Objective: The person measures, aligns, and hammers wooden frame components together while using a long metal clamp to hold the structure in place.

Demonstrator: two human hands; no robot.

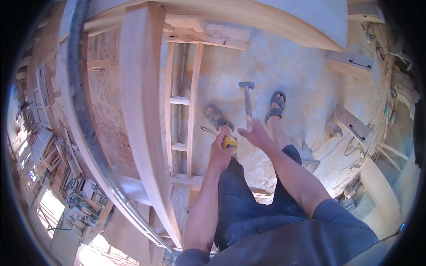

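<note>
My left hand is closed round a yellow tape measure, and a dark wrist loop sticks out past the fingers. A hammer with a dark metal head and a wooden handle is in my right hand. Its head points away from me, above the floor between my sandalled feet. The handle's lower end is hidden by the hand. Close on the left of my left hand stands a pale wooden frame with short crosspieces.
A thick wooden beam and a long metal bar run along my left. A broad wooden panel lies across the far side. On the right are wooden pieces, cables and a curved board. Tools lie at the lower left.
</note>
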